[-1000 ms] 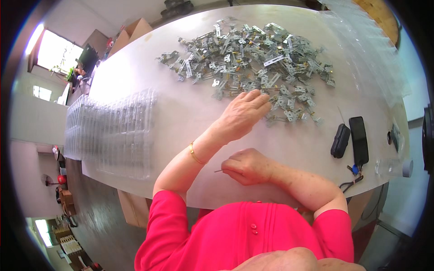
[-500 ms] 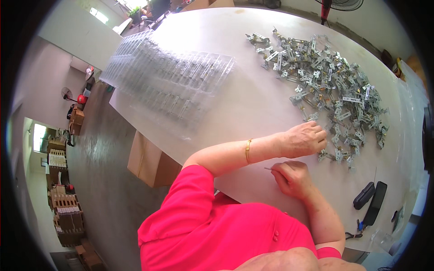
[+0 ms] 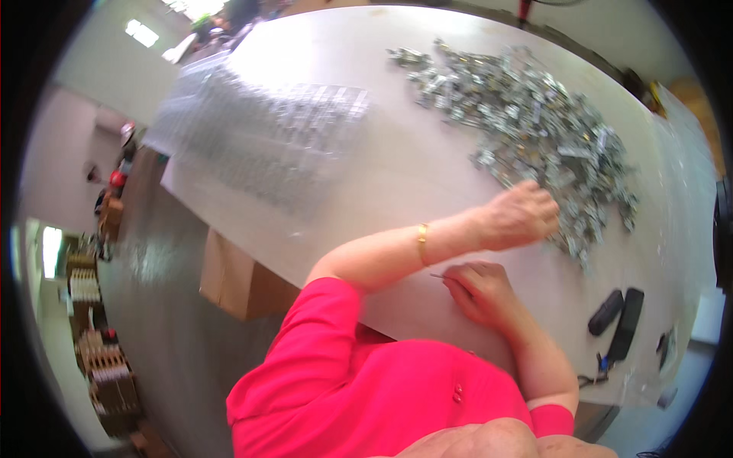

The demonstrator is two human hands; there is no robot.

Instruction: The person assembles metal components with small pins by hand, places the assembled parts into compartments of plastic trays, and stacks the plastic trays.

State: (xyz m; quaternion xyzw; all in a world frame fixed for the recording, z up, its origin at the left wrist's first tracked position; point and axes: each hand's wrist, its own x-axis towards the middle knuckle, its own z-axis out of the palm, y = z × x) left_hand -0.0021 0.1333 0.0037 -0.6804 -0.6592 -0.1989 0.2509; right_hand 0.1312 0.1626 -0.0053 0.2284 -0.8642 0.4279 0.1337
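My left hand (image 3: 522,217), a gold bracelet on its wrist, reaches across to the near edge of a heap of small metal latch-like parts (image 3: 527,107). Its fingers are curled downward, and whatever they may hold is hidden. Closer to my body, my right hand (image 3: 482,291) is closed in a pinch on a thin metal piece (image 3: 437,275); the tip sticks out to the left, and the rest is covered by the fingers. Clear plastic trays (image 3: 305,114) with rows of compartments lie at the far left of the table, with metal parts in several compartments.
The white table (image 3: 374,195) carries two black cases (image 3: 617,320) and a blue-and-black hand tool (image 3: 599,370) at the right. Clear plastic sheeting (image 3: 679,183) covers the right edge. A cardboard box (image 3: 240,278) stands below the table's left edge.
The whole view has shifted and blurred a little. My left hand has moved slightly right along the heap's edge. My right hand keeps its pinch on the thin piece.
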